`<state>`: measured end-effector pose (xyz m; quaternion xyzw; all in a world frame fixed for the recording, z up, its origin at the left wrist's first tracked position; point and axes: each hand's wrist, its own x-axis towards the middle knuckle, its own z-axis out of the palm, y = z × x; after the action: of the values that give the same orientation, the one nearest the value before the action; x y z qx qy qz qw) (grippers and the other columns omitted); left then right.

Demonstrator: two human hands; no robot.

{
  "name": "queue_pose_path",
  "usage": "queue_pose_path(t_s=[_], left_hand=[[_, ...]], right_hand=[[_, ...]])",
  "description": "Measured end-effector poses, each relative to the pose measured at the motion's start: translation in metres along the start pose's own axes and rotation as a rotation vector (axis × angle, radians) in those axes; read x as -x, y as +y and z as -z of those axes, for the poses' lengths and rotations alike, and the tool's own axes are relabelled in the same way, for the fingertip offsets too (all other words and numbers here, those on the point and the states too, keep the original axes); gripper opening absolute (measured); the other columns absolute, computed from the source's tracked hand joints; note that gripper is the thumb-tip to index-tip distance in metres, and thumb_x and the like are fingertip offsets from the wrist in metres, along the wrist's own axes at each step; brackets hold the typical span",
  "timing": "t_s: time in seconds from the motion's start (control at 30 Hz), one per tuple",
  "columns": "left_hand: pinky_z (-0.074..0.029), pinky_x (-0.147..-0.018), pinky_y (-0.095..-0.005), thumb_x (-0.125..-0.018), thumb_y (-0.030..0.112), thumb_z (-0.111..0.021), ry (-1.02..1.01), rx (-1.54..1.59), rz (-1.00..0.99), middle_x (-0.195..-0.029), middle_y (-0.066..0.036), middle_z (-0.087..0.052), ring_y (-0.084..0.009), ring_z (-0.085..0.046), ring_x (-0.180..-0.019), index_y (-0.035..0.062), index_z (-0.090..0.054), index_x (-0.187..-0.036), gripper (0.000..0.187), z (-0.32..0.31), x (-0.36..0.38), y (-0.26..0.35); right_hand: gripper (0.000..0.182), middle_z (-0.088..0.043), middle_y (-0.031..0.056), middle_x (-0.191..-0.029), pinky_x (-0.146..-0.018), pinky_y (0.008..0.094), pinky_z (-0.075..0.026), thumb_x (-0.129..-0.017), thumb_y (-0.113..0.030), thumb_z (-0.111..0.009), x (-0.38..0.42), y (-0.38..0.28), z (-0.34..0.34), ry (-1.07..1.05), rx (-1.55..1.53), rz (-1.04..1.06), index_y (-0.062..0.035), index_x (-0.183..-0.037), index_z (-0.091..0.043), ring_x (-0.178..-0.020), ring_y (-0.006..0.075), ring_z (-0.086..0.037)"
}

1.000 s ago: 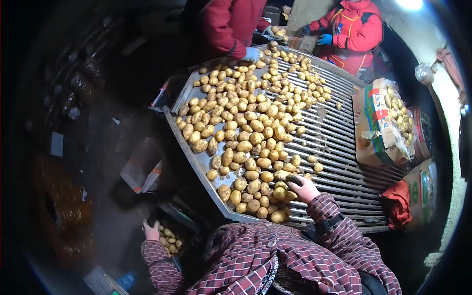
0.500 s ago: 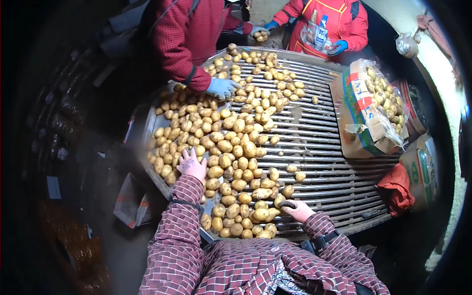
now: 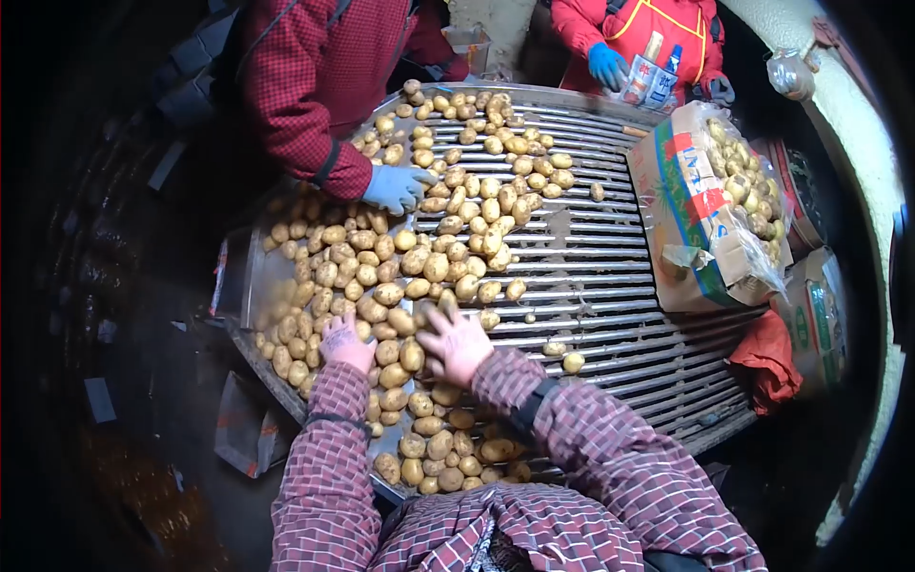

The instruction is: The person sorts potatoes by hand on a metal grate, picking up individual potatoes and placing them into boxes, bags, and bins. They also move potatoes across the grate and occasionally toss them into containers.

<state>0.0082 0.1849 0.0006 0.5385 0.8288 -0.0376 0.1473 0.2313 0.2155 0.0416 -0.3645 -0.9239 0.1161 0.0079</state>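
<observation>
A heap of yellow potatoes (image 3: 362, 245) covers the left side of a slatted metal table (image 3: 591, 303). My left hand (image 3: 349, 345) rests on the heap with its fingers spread, touching potatoes near the table's left side. To its right, my right hand (image 3: 457, 345) reaches over the middle of the heap. Its fingers are apart, and a potato (image 3: 447, 302) lies at the fingertips. More potatoes (image 3: 448, 446) sit between my forearms and the near edge.
A co-worker's gloved hand (image 3: 398, 189) touches the heap at the far left. Another person (image 3: 658, 43) stands behind the far edge. At right are an open carton (image 3: 672, 219) holding potatoes, a red cloth (image 3: 765, 362) and a printed bag (image 3: 818, 319).
My right hand has moved up and left from the near right edge of the heap to its middle. The potatoes seen between the co-workers' hands at the far edge are out of sight.
</observation>
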Motion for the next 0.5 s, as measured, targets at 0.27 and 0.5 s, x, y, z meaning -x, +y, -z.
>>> queue_pose_path(t_s=[0.27, 0.5], left_hand=[[-0.044, -0.093, -0.0439, -0.071, 0.03, -0.073, 0.185, 0.312, -0.043, -0.119, -0.021, -0.051, -0.0371, -0.053, -0.107, 0.001, -0.048, -0.122, 0.064, -0.027, -0.002, -0.025], [-0.047, -0.091, -0.0353, -0.091, 0.034, -0.058, 0.119, 1.377, 0.059, -0.12, -0.016, -0.056, -0.0268, -0.056, -0.107, -0.0039, -0.046, -0.127, 0.054, -0.037, 0.023, -0.05]], right_hand=[[0.042, -0.055, 0.0084, -0.109, -0.081, 0.0462, -0.044, -0.075, -0.027, -0.065, 0.032, 0.028, 0.031, -0.134, -0.403, 0.006, -0.0162, -0.115, -0.057, -0.105, 0.0288, -0.051], [0.031, -0.051, 0.0128, -0.113, -0.084, 0.0431, -0.043, -0.084, -0.013, -0.052, -0.033, 0.084, -0.015, 0.105, 0.013, -0.242, -0.0165, -0.114, -0.056, -0.108, 0.0298, -0.051]])
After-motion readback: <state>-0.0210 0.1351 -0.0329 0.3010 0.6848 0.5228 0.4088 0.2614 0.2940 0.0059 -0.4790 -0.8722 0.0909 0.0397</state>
